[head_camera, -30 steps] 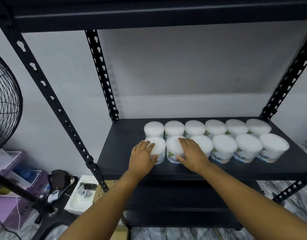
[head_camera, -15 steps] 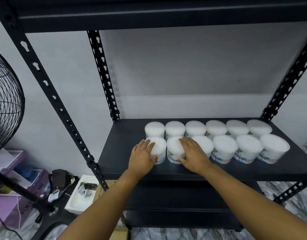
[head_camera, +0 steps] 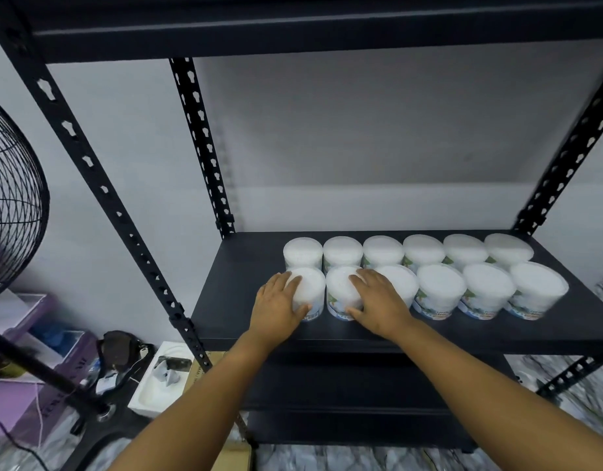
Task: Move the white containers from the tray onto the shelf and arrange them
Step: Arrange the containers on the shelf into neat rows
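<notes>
A: Where are the white containers (head_camera: 439,294) seen now?

B: Twelve are counted on the black shelf (head_camera: 232,300), in two rows of six, packed toward the right. No tray is seen in the view.

A: And how are the two hands placed?

B: The left hand (head_camera: 279,305) is laid on the leftmost tub of the near row (head_camera: 310,288), fingers over the lid and thumb curled on its side. The right hand (head_camera: 378,302) is wrapped the same way on the next tub (head_camera: 340,288).

A: How should the step be done well?

B: It is judged that both tubs should be pushed gently, kept upright, until the near row is straight and touching.

A: What is found around?

B: A fan (head_camera: 11,205) and a purple box (head_camera: 18,406) are seen at the left, well apart. Nothing is seen blocking the way.
</notes>
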{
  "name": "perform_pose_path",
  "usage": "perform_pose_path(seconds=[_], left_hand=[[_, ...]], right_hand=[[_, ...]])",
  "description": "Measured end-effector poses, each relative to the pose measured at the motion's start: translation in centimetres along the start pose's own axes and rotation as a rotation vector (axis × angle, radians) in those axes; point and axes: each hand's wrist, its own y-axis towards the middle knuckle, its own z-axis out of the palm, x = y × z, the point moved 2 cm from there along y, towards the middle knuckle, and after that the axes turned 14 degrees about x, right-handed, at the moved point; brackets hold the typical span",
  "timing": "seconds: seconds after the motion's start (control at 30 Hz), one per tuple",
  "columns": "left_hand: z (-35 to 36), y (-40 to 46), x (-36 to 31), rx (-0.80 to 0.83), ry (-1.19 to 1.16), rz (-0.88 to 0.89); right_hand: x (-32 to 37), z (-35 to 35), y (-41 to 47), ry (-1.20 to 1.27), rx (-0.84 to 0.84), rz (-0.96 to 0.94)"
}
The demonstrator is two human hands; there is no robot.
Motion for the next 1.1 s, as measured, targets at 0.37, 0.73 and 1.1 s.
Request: perform_pose_path(seconds=[0.37,0.73,1.1], left_hand=[[-0.6,-0.4,0.1,0.022,-0.047,-0.002],[-0.9,-0.4,1.8,0.044,-0.011,0.067],[-0.2,0.0,1.7,0.06,0.001,0.105]], right_hand=[[0.4,-0.1,-0.5,-0.016,0.025,0.001],[1.2,-0.4,-0.4,-0.026,0.018,0.036],[2.0,-0.3,-0.1,-0.022,0.024,0.11]])
